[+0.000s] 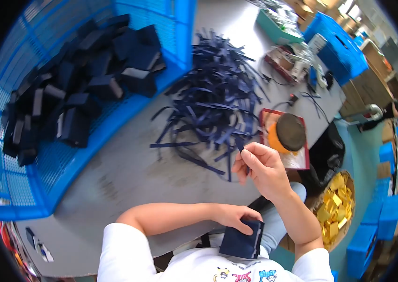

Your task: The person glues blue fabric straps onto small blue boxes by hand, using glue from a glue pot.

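My left hand (237, 217) is closed around a small dark navy box (239, 242), held close to my shirt at the table's front edge. Raised over the table, my right hand (263, 165) pinches a dark navy ribbon strip (240, 144) between thumb and fingers. Just beyond it lies a loose heap of navy ribbon strips (213, 89), a few of them straying toward me. Part of the strip in my right hand is hidden by the fingers.
A blue plastic crate (109, 141) holding several navy boxes (74, 124) stands on the left. Right of the ribbons, a red tray (297, 162) carries an orange container with a dark lid (290, 131). A carton of gold pieces (335, 207) stands beside the table (128, 188).
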`<state>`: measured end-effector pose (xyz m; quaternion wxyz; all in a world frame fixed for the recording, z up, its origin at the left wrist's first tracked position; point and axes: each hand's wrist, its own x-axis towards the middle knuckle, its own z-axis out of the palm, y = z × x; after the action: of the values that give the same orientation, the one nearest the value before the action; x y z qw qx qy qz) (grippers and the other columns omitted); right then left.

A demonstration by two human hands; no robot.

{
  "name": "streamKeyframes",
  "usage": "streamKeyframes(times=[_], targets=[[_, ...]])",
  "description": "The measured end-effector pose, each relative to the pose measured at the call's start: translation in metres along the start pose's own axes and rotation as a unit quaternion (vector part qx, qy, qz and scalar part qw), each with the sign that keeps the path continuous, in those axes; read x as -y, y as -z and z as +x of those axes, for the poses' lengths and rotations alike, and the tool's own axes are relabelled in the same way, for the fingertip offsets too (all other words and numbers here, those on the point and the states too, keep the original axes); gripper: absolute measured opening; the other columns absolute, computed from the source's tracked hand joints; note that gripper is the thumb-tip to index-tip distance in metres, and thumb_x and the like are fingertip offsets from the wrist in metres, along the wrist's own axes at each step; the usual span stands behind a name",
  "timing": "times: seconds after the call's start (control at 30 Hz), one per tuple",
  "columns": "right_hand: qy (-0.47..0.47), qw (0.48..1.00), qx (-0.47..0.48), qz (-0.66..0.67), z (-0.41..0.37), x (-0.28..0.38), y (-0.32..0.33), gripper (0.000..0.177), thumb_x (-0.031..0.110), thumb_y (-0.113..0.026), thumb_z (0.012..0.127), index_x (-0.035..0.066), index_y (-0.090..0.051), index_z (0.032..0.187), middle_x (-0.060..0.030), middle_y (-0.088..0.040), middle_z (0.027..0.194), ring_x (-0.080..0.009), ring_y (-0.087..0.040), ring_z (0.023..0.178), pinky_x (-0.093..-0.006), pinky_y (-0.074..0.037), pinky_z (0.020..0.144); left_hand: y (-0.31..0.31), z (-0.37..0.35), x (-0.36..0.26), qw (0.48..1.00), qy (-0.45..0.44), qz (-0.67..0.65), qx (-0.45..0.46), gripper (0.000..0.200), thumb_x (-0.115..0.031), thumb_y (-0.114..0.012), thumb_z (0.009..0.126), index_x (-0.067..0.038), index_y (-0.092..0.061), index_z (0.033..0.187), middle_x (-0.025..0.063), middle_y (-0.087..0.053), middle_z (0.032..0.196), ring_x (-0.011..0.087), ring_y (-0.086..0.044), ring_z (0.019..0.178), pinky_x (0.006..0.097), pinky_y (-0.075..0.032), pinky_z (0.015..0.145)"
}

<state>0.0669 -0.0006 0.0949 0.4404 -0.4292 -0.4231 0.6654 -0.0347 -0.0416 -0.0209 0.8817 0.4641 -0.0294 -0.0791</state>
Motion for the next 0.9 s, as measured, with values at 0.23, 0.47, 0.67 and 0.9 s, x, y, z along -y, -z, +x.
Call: streamKeyframes(times=[0.23,0.47,0.67,0.9], targets=[[0.036,0.980,-0.195,-0.003,-0.060,0.003,0.052,0.015,0.012,-0.053,0.090,-0.001,-0.061,0.090,-0.0029,-0.057,0.067,-0.0037,-0.041,0.047,-0.0168,-0.029,0.041,0.003,-0.002,0.002,0.999,-0.029,0.020,-0.032,0.052,-0.016,-0.067,0.077,-0.002,-0.047,0.122,0.0065,-0.054,0.116,0.0134,-0.049,0.104,0.0289,-0.039,0.093],[0.056,0.930,-0.363,0.000,-0.083,-0.009,0.120,0.017,0.015,-0.058,0.088,0.000,-0.060,0.081,0.0070,-0.041,0.056,0.0002,-0.030,0.045,-0.0166,-0.020,0.040,0.005,-0.002,-0.004,0.999,-0.041,-0.026,-0.023,0.046,-0.013,-0.067,0.078,-0.003,-0.050,0.119,0.0046,-0.054,0.117,0.0140,-0.050,0.107,0.0296,-0.037,0.097],[0.051,0.930,-0.364,0.026,-0.063,-0.021,0.151,0.018,0.016,-0.058,0.089,0.003,-0.057,0.077,0.0074,-0.038,0.052,0.0003,-0.028,0.041,-0.0162,-0.020,0.038,0.008,-0.002,-0.002,0.999,-0.017,-0.040,-0.022,0.049,-0.015,-0.069,0.077,-0.005,-0.050,0.121,0.0039,-0.056,0.115,0.0133,-0.052,0.104,0.0294,-0.039,0.095],[0.042,0.929,-0.366,0.031,-0.047,-0.031,0.165,0.020,0.018,-0.063,0.086,0.002,-0.059,0.075,0.0090,-0.037,0.051,0.0004,-0.026,0.042,-0.0182,-0.017,0.039,0.008,-0.003,-0.003,0.998,-0.019,-0.054,-0.016,0.057,-0.023,-0.073,0.077,-0.001,-0.047,0.124,0.0072,-0.053,0.120,0.0144,-0.049,0.109,0.0290,-0.039,0.094]])
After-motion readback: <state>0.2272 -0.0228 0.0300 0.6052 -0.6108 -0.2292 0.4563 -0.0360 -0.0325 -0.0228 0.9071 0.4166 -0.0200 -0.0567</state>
